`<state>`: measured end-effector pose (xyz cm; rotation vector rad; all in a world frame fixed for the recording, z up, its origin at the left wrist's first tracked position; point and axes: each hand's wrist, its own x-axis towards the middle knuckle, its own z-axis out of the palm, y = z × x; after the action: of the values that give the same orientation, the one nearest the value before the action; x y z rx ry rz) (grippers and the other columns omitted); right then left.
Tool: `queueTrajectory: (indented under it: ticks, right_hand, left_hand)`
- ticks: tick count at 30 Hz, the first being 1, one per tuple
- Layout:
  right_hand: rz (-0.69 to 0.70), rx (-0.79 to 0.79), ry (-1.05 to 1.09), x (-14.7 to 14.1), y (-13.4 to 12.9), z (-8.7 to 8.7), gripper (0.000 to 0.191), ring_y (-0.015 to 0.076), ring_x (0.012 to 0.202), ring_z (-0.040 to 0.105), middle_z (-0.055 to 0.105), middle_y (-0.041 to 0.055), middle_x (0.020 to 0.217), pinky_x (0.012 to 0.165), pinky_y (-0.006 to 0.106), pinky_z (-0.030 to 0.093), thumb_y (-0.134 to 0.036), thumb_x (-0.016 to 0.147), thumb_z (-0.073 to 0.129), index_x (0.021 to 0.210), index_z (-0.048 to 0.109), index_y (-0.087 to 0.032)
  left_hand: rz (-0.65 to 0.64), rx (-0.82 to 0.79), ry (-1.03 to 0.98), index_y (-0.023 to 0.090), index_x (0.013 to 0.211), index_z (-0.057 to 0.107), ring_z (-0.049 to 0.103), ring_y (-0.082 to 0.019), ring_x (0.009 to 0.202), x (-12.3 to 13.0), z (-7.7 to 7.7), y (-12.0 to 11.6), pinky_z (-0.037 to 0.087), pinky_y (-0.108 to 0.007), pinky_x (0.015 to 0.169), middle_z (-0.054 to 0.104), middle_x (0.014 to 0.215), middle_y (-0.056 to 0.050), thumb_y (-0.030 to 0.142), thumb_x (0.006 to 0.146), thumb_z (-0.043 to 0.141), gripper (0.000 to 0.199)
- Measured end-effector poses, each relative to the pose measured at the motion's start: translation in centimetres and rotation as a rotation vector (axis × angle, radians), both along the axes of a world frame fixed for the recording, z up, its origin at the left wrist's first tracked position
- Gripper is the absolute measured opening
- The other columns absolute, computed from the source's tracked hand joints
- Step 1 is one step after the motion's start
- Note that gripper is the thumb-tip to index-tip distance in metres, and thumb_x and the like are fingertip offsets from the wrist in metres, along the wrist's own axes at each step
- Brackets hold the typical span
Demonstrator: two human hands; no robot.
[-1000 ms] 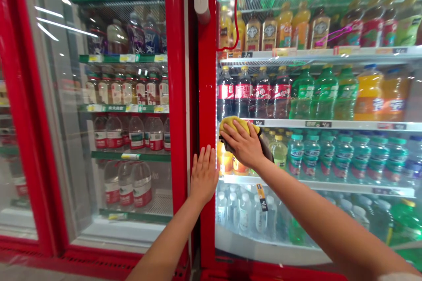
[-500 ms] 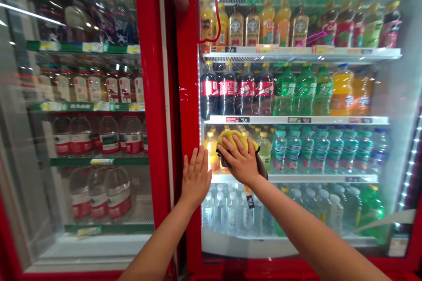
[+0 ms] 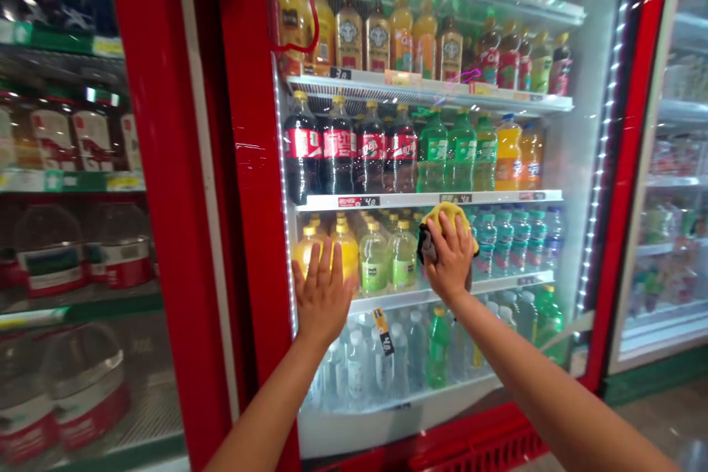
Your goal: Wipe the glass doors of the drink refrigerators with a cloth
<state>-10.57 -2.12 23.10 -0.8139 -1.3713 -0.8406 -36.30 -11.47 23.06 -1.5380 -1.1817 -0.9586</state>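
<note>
Pressed under my right hand is a yellow and grey cloth with a dark edge, against the glass door of a lit drinks fridge. The fingers are spread over the cloth. My left hand lies flat on the same glass, fingers stretched and holding nothing, lower left of the cloth. Behind it, partly covered, are orange juice bottles with yellow caps. Between the two hands, pale green bottles show through the glass.
The red door frame stands left of my hands, with a second fridge of bottles beyond it. On the right are another red frame and a further lit fridge. Floor shows at the lower right.
The view has turned to the right and now takes in another fridge. My right hand has moved the cloth right along the glass. My left hand has shifted from the frame's edge onto the glass.
</note>
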Motion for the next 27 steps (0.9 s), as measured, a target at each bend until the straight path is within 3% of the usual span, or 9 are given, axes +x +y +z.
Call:
queueTrajectory:
  ticks: [3, 5, 7, 10, 13, 15, 18, 24, 27]
  right_hand:
    - [0.047, -0.030, -0.090, -1.9, -1.1, -3.4, 0.071, 0.0387, 0.154, 0.025, 0.042, 0.0095, 0.161, 0.118, 0.068, 0.025, -0.025, 0.090, 0.051, 0.159, 0.033, -0.032]
    - [0.064, -0.032, -0.177, -3.5, -1.9, -3.9, 0.068, 0.0372, 0.154, 0.025, 0.047, 0.0085, 0.158, 0.121, 0.066, 0.019, -0.025, 0.091, 0.052, 0.157, 0.038, -0.032]
    - [0.071, -0.020, -0.262, -4.6, -2.4, -2.7, 0.062, 0.0348, 0.153, 0.027, 0.051, 0.0056, 0.156, 0.124, 0.063, 0.012, -0.028, 0.092, 0.055, 0.153, 0.044, -0.034]
    - [0.090, 0.000, -0.360, -4.5, -2.2, 1.2, 0.057, 0.0313, 0.152, 0.031, 0.052, 0.0001, 0.155, 0.127, 0.057, 0.004, -0.033, 0.093, 0.057, 0.149, 0.050, -0.036]
    - [0.104, -0.006, -0.354, -2.5, -1.2, 4.9, 0.057, 0.0297, 0.152, 0.030, 0.050, -0.0012, 0.157, 0.128, 0.055, 0.004, -0.034, 0.094, 0.057, 0.150, 0.047, -0.037]
    - [0.111, -0.021, -0.294, -0.5, -0.4, 5.7, 0.061, 0.0304, 0.153, 0.029, 0.048, 0.0000, 0.158, 0.127, 0.056, 0.008, -0.032, 0.094, 0.055, 0.154, 0.042, -0.037]
    - [0.114, -0.029, -0.179, 2.5, 0.7, 3.6, 0.067, 0.0341, 0.153, 0.028, 0.047, 0.0036, 0.159, 0.125, 0.061, 0.015, -0.029, 0.093, 0.054, 0.157, 0.036, -0.035]
    - [0.135, -0.008, -0.190, 3.4, 0.3, -5.0, 0.058, 0.0341, 0.154, 0.025, 0.058, 0.0090, 0.149, 0.123, 0.064, 0.016, -0.023, 0.095, 0.052, 0.152, 0.047, -0.029]
    - [0.166, 0.052, -0.309, 2.2, -0.3, -5.0, 0.049, 0.0282, 0.153, 0.028, 0.062, 0.0020, 0.146, 0.127, 0.060, 0.009, -0.023, 0.096, 0.053, 0.144, 0.057, -0.032]
  left_hand:
    - [-0.011, 0.030, 0.022, 0.021, 0.164, 0.000, 0.016, -0.028, 0.157, 0.5, -0.3, 0.6, 0.003, -0.057, 0.130, 0.023, 0.168, -0.013, 0.031, 0.098, 0.055, 0.086]
    - [-0.019, 0.048, 0.017, 0.021, 0.164, 0.001, 0.014, -0.028, 0.157, 0.6, -0.4, 1.0, 0.004, -0.056, 0.130, 0.020, 0.169, -0.014, 0.032, 0.098, 0.056, 0.087]
    - [-0.019, 0.064, 0.019, 0.021, 0.164, 0.002, 0.014, -0.028, 0.158, 0.7, -0.4, 1.2, 0.005, -0.056, 0.131, 0.020, 0.169, -0.014, 0.032, 0.098, 0.057, 0.087]
    - [0.016, 0.095, 0.025, 0.019, 0.164, 0.003, 0.015, -0.028, 0.157, 1.0, -0.3, 1.3, 0.007, -0.056, 0.130, 0.022, 0.168, -0.015, 0.033, 0.098, 0.057, 0.086]
    - [0.051, 0.109, 0.026, 0.016, 0.164, 0.002, 0.014, -0.028, 0.158, 1.7, 0.0, 1.3, 0.007, -0.056, 0.131, 0.023, 0.168, -0.016, 0.031, 0.098, 0.056, 0.086]
    - [0.059, 0.097, 0.041, 0.019, 0.164, 0.001, 0.014, -0.027, 0.158, 2.4, 0.1, 1.3, 0.006, -0.056, 0.131, 0.023, 0.168, -0.014, 0.029, 0.097, 0.056, 0.087]
    - [0.066, 0.055, 0.064, 0.024, 0.164, 0.001, 0.015, -0.027, 0.157, 3.8, 0.0, 1.5, 0.004, -0.056, 0.131, 0.021, 0.169, -0.010, 0.030, 0.097, 0.057, 0.088]
    - [0.116, 0.047, 0.111, 0.021, 0.164, 0.007, 0.013, -0.026, 0.158, 6.6, -0.8, 1.7, 0.005, -0.054, 0.131, 0.023, 0.169, -0.011, 0.030, 0.098, 0.054, 0.082]
    - [0.128, 0.030, 0.165, 0.017, 0.163, 0.008, 0.011, -0.027, 0.158, 7.7, -0.2, 2.0, 0.004, -0.055, 0.130, 0.020, 0.169, -0.014, 0.035, 0.098, 0.055, 0.083]
